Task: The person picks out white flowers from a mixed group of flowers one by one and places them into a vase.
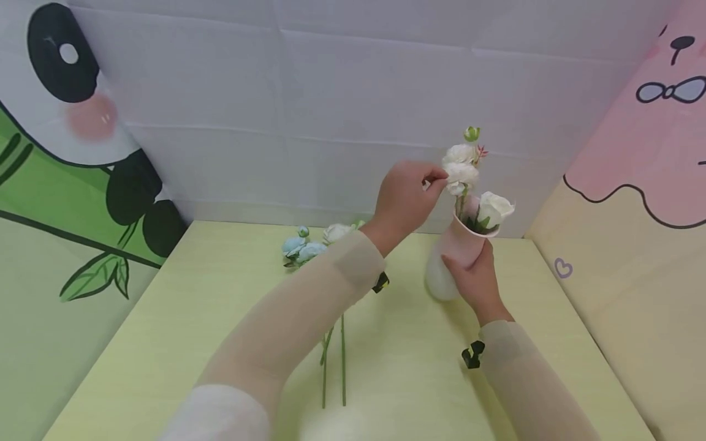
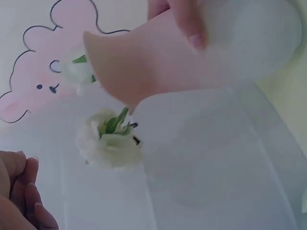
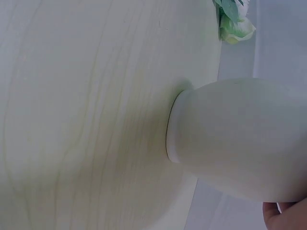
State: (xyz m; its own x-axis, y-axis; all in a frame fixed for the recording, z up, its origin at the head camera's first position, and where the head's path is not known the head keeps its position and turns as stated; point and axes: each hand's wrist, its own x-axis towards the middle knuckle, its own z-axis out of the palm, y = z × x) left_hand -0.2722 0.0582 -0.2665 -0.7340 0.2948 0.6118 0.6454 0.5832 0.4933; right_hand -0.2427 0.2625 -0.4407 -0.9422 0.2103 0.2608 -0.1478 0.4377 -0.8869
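My right hand (image 1: 481, 283) grips the side of a pink-and-white vase (image 1: 444, 269), which leans right in the head view. Its base (image 3: 175, 127) shows close at the tabletop in the right wrist view. A white rose (image 1: 494, 209) sits low at the rim; a taller stem with ruffled white blooms (image 1: 461, 174) and a green bud (image 1: 471, 133) stands beside it. My left hand (image 1: 410, 195) is beside these blooms, fingers curled and fingertips together. The left wrist view shows a gap between its fingertips and the white flower (image 2: 108, 146), with nothing held.
Blue flowers (image 1: 303, 248) and a white flower (image 1: 336, 233) lie on the pale wooden table (image 1: 220, 294), partly behind my left forearm. Their green stems (image 1: 344, 361) extend toward me. A pale cloth backdrop (image 1: 353, 110) rises behind the table, with printed cartoon panels at both sides.
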